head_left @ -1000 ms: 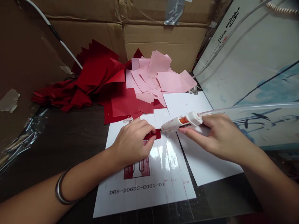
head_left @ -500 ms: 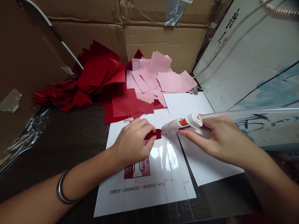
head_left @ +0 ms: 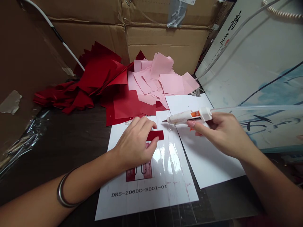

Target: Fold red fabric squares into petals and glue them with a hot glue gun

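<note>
A small dark red folded strip [head_left: 157,135] lies on the printed white sheet [head_left: 151,201]. Over its left part rests my left hand [head_left: 136,143], thumb and index finger parted at the strip's edges. My right hand [head_left: 222,134] is closed around a white glue gun [head_left: 184,118] with an orange part. The gun's dark tip points left, a little above and to the right of the strip, not touching it. Part of a printed picture [head_left: 139,171] shows below my left hand.
Behind lie a heap of red fabric pieces [head_left: 94,74] and a pile of pink squares [head_left: 161,74]. Cardboard walls [head_left: 163,44] stand at the back and left. A second white sheet [head_left: 203,164] lies to the right, beside a painted white panel [head_left: 260,69].
The glue gun in my right hand has lifted off the strip's right end and moved up and right. My left thumb and index finger have spread apart.
</note>
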